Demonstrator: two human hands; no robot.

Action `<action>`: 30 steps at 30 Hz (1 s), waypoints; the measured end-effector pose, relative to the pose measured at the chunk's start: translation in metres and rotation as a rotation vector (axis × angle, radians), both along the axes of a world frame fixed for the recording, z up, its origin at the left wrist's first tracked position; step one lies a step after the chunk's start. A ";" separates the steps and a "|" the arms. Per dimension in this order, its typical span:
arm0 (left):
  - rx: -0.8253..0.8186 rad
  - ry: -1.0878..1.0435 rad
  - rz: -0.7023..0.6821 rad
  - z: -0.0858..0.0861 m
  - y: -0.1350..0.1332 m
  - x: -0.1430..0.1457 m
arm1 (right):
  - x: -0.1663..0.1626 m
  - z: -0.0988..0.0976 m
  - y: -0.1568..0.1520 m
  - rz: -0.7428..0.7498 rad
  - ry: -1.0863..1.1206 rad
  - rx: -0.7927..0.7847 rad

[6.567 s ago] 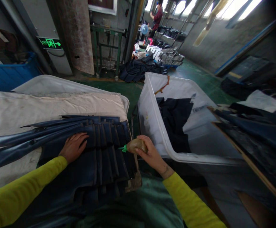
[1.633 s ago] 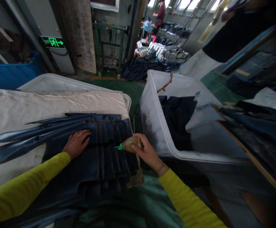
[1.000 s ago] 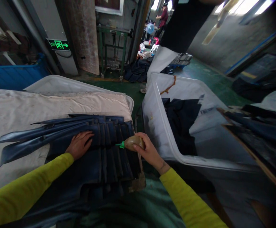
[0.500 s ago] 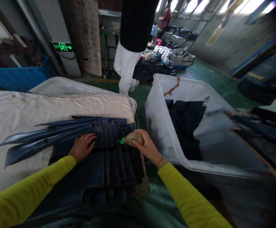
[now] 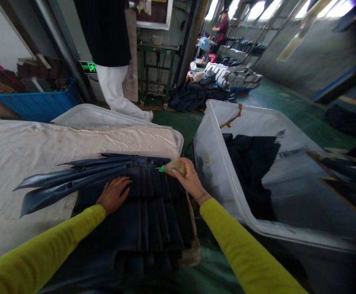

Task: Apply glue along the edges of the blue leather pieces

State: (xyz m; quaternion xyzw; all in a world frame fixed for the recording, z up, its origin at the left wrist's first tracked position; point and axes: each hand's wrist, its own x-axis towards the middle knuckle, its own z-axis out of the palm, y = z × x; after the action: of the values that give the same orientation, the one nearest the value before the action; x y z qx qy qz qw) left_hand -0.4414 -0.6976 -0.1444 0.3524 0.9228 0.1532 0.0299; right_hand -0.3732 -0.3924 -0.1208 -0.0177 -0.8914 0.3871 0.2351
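Note:
A fanned stack of dark blue denim pieces (image 5: 147, 204) lies on a cream padded table (image 5: 43, 143). My left hand (image 5: 114, 195) rests flat on the stack, fingers spread, pressing the pieces down. My right hand (image 5: 187, 179) is closed around a small brown squeeze bottle (image 5: 174, 167) with a green nozzle. The nozzle tip touches the far right end of the stack, close to its top edge. Both my sleeves are yellow.
A large translucent plastic bin (image 5: 226, 171) with dark cloth inside stands right of the table. A person in white trousers (image 5: 113, 87) walks behind the table. A blue crate (image 5: 40, 104) sits at the back left. Piles of garments (image 5: 214, 79) lie on the green floor beyond.
My right hand slid the bottle away from me along the stack's right end. A person in white trousers crossed behind the table from right to left. My left hand stayed on the stack.

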 end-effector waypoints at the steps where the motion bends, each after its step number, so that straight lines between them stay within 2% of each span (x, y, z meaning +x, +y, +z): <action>1: 0.000 -0.001 -0.002 0.000 0.000 0.000 | -0.003 0.000 0.000 -0.009 0.008 0.000; 6: -0.010 -0.003 -0.005 -0.001 0.000 -0.001 | -0.015 0.003 0.001 -0.018 0.026 -0.015; 10: -0.010 -0.005 -0.006 -0.001 0.000 -0.001 | -0.011 0.006 0.005 -0.011 -0.024 -0.044; 14: -0.010 -0.002 0.000 -0.001 0.000 -0.001 | -0.003 0.010 0.005 -0.002 -0.133 -0.137; 17: 0.002 0.002 -0.010 -0.002 0.000 -0.001 | -0.006 0.009 -0.002 -0.008 -0.123 -0.191; 25: 0.009 0.010 -0.003 -0.004 -0.001 -0.002 | -0.030 -0.001 -0.014 -0.026 -0.039 -0.136; 30: -0.004 0.004 -0.013 -0.004 -0.001 -0.002 | -0.028 0.004 -0.013 -0.010 -0.066 -0.119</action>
State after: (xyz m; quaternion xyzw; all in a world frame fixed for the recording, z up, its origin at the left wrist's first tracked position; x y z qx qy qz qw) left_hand -0.4432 -0.6985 -0.1487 0.3588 0.9207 0.1507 0.0297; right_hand -0.4013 -0.4058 -0.1168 -0.0486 -0.8740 0.4374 0.2061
